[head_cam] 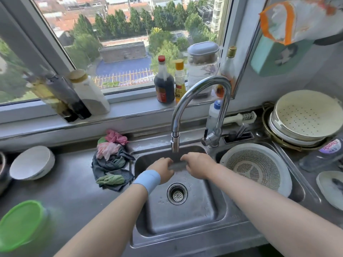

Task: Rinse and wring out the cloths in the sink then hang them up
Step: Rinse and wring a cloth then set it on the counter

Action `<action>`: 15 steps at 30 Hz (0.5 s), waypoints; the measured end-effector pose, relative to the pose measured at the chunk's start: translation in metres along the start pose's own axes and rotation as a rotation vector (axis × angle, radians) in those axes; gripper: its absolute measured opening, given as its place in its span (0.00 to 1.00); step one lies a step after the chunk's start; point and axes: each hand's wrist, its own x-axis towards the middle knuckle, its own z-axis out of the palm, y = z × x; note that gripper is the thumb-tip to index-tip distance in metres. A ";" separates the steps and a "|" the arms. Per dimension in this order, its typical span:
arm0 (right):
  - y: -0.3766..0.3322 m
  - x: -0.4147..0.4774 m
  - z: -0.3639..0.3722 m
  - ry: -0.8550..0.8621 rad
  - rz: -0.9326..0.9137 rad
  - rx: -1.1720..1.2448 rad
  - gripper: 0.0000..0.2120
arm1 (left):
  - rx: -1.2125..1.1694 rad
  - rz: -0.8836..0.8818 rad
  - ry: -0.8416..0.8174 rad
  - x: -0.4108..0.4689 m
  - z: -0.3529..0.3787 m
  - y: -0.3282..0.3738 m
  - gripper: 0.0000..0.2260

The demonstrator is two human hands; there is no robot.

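Observation:
Both my hands are over the steel sink [213, 206], under the spout of the tap [185, 101]. My left hand [162, 169], with a light blue wristband, and my right hand [197, 165] each grip one end of a grey cloth [178, 166] stretched between them. Water runs from the spout onto the cloth. A pile of wet cloths [111, 160], pink, grey-blue and green, lies on the counter just left of the sink.
A white colander [259, 167] fills the right basin. White bowl [32, 162] and green-lidded container [20, 223] sit on the left counter. Bottles [164, 84] line the windowsill. Stacked strainer bowls [304, 115] stand at the right.

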 end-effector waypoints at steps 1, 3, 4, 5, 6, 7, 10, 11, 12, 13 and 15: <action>-0.013 0.005 0.006 -0.013 -0.006 0.025 0.22 | 0.008 -0.005 0.019 -0.005 -0.003 -0.013 0.20; -0.045 0.017 0.018 -0.033 -0.020 0.065 0.21 | 0.015 -0.015 0.066 -0.014 -0.011 -0.043 0.17; -0.061 0.024 0.025 -0.042 -0.022 0.085 0.22 | 0.020 -0.021 0.089 -0.018 -0.015 -0.059 0.16; -0.079 0.032 0.031 -0.055 -0.023 0.105 0.22 | 0.026 -0.029 0.107 -0.023 -0.018 -0.076 0.14; -0.097 0.040 0.037 -0.071 -0.022 0.128 0.22 | 0.033 -0.037 0.123 -0.027 -0.022 -0.094 0.13; -0.115 0.048 0.043 -0.086 -0.019 0.154 0.22 | 0.044 -0.047 0.132 -0.032 -0.026 -0.112 0.13; -0.168 0.074 0.055 -0.111 -0.019 0.230 0.21 | 0.126 -0.086 0.108 -0.042 -0.039 -0.168 0.14; -0.184 0.082 0.060 -0.113 -0.015 0.246 0.22 | 0.149 -0.106 0.077 -0.045 -0.041 -0.185 0.16; -0.198 0.090 0.064 -0.118 -0.004 0.261 0.24 | 0.154 -0.124 0.042 -0.046 -0.043 -0.200 0.17; -0.211 0.096 0.070 -0.127 0.010 0.279 0.25 | 0.146 -0.134 0.010 -0.047 -0.043 -0.215 0.18; -0.232 0.107 0.081 -0.145 0.033 0.319 0.28 | 0.142 -0.117 -0.029 -0.047 -0.040 -0.238 0.21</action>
